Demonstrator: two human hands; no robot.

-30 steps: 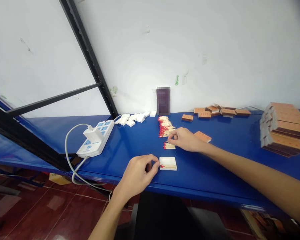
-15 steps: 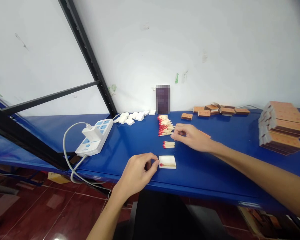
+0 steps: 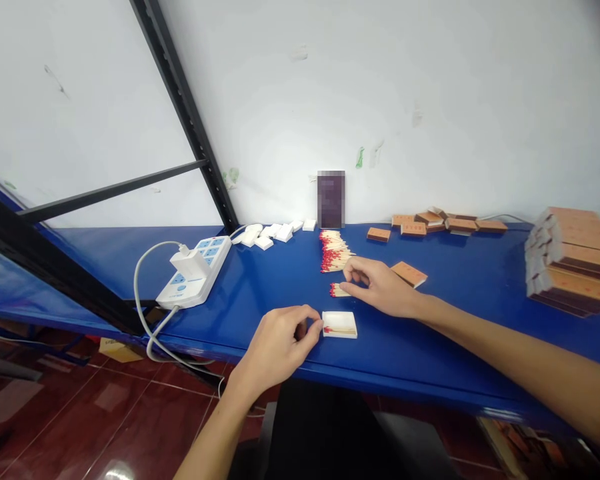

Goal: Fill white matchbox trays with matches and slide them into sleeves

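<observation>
My left hand (image 3: 285,343) pinches the left edge of a white matchbox tray (image 3: 340,318), which lies near the table's front edge with a few red-tipped matches along its near side. My right hand (image 3: 375,285) is over the right end of a small row of matches (image 3: 335,290); its thumb and forefinger are apart, and nothing shows between them. Behind that row lies a larger pile of matches (image 3: 333,252), heads to the left. An orange matchbox cover (image 3: 410,274) lies just beyond my right wrist.
White trays (image 3: 275,233) lie at the back left, beside a power strip (image 3: 195,273) with a cable. Orange matchboxes (image 3: 445,221) lie at the back right, near a large stack (image 3: 575,260). A dark pixelated object (image 3: 331,199) stands against the wall. A black metal frame (image 3: 187,113) rises at left.
My right hand has moved from the big pile toward me, to the small row, and its thumb and forefinger have parted. The orange cover shows more fully. My left hand stays at the tray.
</observation>
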